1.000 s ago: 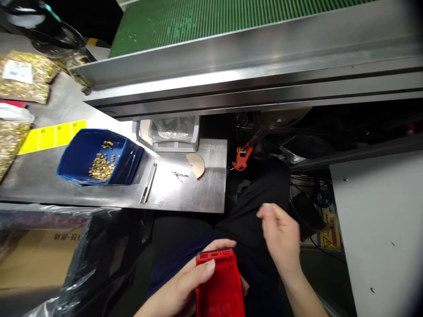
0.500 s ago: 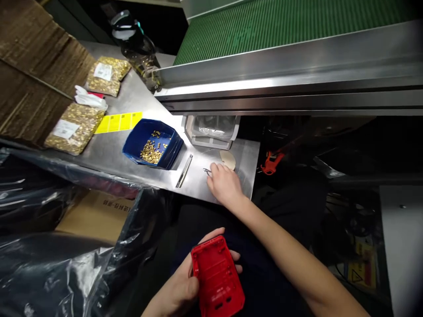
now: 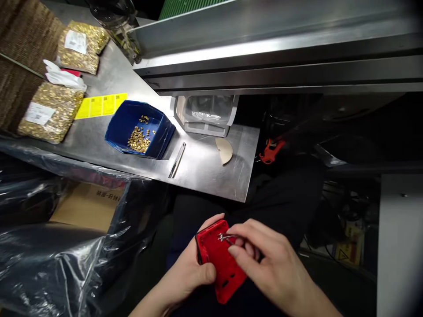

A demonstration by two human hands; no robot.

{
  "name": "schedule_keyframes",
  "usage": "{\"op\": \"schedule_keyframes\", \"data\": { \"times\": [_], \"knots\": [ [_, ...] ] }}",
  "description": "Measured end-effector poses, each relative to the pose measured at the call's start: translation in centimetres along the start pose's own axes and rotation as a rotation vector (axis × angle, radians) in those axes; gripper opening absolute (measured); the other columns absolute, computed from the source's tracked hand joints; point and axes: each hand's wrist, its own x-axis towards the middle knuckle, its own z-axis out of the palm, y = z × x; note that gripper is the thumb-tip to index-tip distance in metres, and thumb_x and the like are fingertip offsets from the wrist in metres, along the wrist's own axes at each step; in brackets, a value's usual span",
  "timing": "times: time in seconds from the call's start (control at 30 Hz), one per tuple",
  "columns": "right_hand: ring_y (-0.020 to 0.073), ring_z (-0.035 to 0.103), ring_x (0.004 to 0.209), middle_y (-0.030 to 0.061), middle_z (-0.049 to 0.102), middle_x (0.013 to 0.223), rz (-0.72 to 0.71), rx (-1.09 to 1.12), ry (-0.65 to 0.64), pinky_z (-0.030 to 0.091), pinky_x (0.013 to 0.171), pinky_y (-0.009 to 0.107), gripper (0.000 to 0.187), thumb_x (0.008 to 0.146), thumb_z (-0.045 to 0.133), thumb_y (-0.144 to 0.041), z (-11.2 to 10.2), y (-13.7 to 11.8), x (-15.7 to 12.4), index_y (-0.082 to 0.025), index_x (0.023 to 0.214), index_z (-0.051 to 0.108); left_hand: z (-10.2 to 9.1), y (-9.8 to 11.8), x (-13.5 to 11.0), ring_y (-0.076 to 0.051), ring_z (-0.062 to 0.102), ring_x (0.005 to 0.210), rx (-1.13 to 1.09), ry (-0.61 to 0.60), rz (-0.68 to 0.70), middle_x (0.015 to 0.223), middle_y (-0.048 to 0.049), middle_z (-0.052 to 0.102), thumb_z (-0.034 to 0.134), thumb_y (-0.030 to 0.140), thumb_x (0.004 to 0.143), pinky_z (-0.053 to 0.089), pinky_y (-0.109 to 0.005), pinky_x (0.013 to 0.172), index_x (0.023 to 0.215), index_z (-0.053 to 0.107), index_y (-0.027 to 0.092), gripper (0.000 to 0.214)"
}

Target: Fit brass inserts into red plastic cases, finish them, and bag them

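Observation:
My left hand (image 3: 191, 268) holds a red plastic housing (image 3: 220, 264) over my lap, its hollow inner side facing up, thumb on the near edge. Fingers and thumb of my right hand (image 3: 267, 259) pinch a small silver metal piece with thin prongs (image 3: 225, 237); its exact kind is too small to make out. The prongs are at the upper part of the housing's inside; whether they touch it I cannot tell. On the metal table, a blue bin (image 3: 139, 130) contains many small brass-coloured pieces (image 3: 139, 140). Beside the bin lies a slim metal tool (image 3: 177, 160).
A half-round beige piece (image 3: 225, 152) and a grey bin with clear plastic (image 3: 208, 112) are on the table's right part. Bags of brass pieces (image 3: 54, 112), yellow labels (image 3: 101, 105) and cardboard (image 3: 23, 57) stand left. A metal conveyor frame (image 3: 280, 53) crosses above.
My right hand has left the table with the small metal piece and come down to the red housing. The housing has turned slightly in my left hand, and the view has shifted.

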Motion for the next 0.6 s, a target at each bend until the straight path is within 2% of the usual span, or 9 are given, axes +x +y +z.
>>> {"op": "schedule_keyframes", "data": {
  "times": [0.13, 0.37, 0.6],
  "knots": [
    [0.0179, 0.063, 0.08, 0.0047, 0.066, 0.095, -0.134, -0.09, -0.026, 0.053, 0.071, 0.03, 0.021, 0.103, 0.052, -0.02, 1.3, -0.5, -0.7, -0.022, 0.119, 0.065, 1.1, 0.3, 0.6, -0.036, 0.055, 0.132, 0.058, 0.008, -0.002, 0.148, -0.0139, 0.052, 0.086, 0.054, 0.075, 0.041, -0.048, 0.112, 0.157, 0.033, 0.034, 0.1],
    [0.02, 0.065, 0.082, 0.0058, 0.068, 0.095, -0.168, -0.109, -0.017, 0.055, 0.073, 0.032, 0.02, 0.103, 0.052, -0.022, 1.3, 0.3, -0.1, -0.021, 0.117, 0.066, 1.9, 0.8, 0.7, -0.035, 0.06, 0.126, 0.124, 0.011, -0.032, 0.146, -0.0148, 0.055, 0.085, 0.058, 0.074, 0.043, -0.047, 0.109, 0.158, 0.032, 0.032, 0.102],
    [0.02, 0.065, 0.08, 0.007, 0.068, 0.094, -0.237, -0.208, 0.011, 0.056, 0.071, 0.033, 0.023, 0.104, 0.049, -0.02, 1.1, 0.2, -0.5, -0.018, 0.12, 0.066, 2.2, 0.8, 0.7, -0.037, 0.058, 0.129, 0.183, 0.04, -0.051, 0.15, -0.0166, 0.052, 0.082, 0.064, 0.073, 0.04, -0.051, 0.113, 0.161, 0.028, 0.029, 0.109]
  ]
}}
